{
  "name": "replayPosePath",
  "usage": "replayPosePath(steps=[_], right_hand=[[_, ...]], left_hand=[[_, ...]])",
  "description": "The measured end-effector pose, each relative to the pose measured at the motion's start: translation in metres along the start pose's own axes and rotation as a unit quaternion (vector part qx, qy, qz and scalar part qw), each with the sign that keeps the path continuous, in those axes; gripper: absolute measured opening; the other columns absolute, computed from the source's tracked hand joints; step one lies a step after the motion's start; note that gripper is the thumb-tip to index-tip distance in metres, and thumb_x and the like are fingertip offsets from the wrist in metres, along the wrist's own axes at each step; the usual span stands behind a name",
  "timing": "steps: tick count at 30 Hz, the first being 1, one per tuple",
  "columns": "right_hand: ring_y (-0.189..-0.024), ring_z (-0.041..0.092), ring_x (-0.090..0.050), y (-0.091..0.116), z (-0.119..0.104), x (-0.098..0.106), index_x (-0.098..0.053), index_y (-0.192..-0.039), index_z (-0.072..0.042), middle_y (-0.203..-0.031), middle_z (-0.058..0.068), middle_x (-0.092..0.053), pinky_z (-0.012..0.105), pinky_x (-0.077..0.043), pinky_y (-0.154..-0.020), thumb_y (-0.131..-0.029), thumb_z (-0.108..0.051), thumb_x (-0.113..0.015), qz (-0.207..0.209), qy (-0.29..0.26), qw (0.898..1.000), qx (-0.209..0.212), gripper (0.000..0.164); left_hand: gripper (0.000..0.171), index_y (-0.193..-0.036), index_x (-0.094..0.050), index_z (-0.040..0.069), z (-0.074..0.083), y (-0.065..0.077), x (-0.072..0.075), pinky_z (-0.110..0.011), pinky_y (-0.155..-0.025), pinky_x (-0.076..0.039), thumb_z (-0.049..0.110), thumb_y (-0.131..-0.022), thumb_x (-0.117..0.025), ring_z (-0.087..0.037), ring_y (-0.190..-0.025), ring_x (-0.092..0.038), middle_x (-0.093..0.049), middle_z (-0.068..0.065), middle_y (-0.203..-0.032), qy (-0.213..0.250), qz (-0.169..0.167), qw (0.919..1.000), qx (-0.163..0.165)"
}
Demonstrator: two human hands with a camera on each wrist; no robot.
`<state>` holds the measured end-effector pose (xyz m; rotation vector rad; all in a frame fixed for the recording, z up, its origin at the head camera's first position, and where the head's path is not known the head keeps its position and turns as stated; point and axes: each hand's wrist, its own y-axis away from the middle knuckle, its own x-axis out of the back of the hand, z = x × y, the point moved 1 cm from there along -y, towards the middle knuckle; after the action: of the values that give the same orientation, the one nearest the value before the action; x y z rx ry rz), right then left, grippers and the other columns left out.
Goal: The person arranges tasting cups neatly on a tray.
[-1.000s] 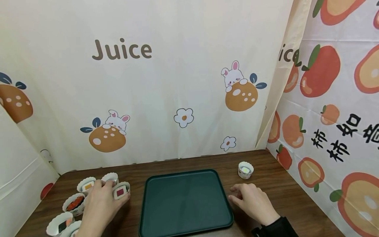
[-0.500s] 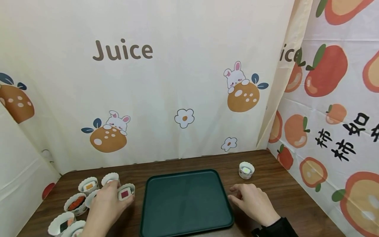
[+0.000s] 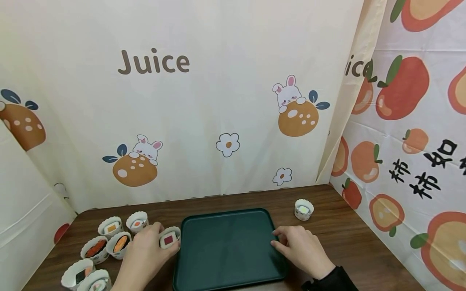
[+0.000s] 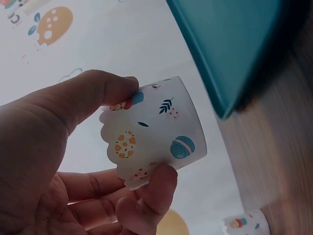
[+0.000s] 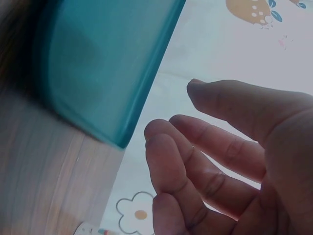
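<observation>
Hands low in the head view, one at each side of the dark green rectangular plastic tray. Left hand pinching a white scalloped paper cup with a red-centred sushi piece between thumb and fingers, lifted just beside the tray's left edge; same cup clear in the left wrist view, thumb on one wall, fingertip on the other. Right hand over the tray's right edge, fingers loosely bent, grasping nothing. Left of the tray, six more filled paper cups packed close. Beyond the tray's far right corner, a lone white paper cup, bare brown wooden table around it. Behind, a cream printed cloth backdrop.
</observation>
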<state>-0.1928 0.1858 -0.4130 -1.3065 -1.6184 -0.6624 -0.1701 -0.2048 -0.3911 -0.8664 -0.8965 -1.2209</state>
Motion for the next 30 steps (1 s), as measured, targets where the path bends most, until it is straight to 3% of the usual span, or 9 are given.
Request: replayPosePath(steps=[10, 17, 24, 30], right_hand=[[-0.060, -0.004, -0.048, -0.006, -0.017, -0.001, -0.077, -0.122, -0.015, -0.075, -0.016, -0.061, 0.022, -0.040, -0.054, -0.094, -0.026, -0.083, -0.008, -0.020, 0.999, 0.029, 0.031], [-0.073, -0.001, -0.057, -0.011, -0.033, -0.003, -0.071, -0.133, -0.014, -0.093, -0.008, -0.068, 0.023, -0.047, -0.064, -0.096, -0.025, -0.081, -0.029, -0.029, 0.998, 0.056, 0.040], [-0.091, 0.008, -0.069, -0.013, -0.044, -0.002, -0.068, -0.137, -0.014, -0.108, 0.000, -0.074, 0.025, -0.055, -0.074, -0.096, -0.026, -0.081, -0.044, -0.041, 0.995, 0.078, 0.045], [-0.094, 0.009, -0.070, -0.014, -0.051, -0.003, -0.067, -0.139, -0.014, -0.114, 0.003, -0.075, 0.025, -0.058, -0.078, -0.097, -0.031, -0.081, -0.072, -0.081, 0.990, 0.090, 0.048]], left_hand=[[0.048, -0.106, -0.070, 0.005, 0.023, 0.009, -0.010, -0.035, -0.059, -0.050, 0.032, -0.076, -0.097, -0.015, -0.073, -0.058, -0.064, -0.004, -0.089, 0.037, 0.022, 0.9970, -0.064], [0.046, -0.107, -0.071, 0.011, 0.047, 0.015, -0.014, -0.027, -0.058, -0.046, 0.029, -0.074, -0.098, -0.010, -0.073, -0.054, -0.064, 0.001, -0.092, 0.076, -0.012, 0.9919, -0.101], [0.046, -0.111, -0.071, 0.013, 0.068, 0.020, -0.023, -0.021, -0.066, -0.052, 0.027, -0.076, -0.097, -0.006, -0.080, -0.057, -0.065, 0.005, -0.098, 0.097, -0.006, 0.9795, -0.176], [0.047, -0.116, -0.070, 0.010, 0.081, 0.022, -0.033, -0.020, -0.067, -0.054, 0.023, -0.079, -0.095, -0.003, -0.082, -0.060, -0.067, 0.002, -0.102, 0.106, 0.005, 0.9641, -0.243]])
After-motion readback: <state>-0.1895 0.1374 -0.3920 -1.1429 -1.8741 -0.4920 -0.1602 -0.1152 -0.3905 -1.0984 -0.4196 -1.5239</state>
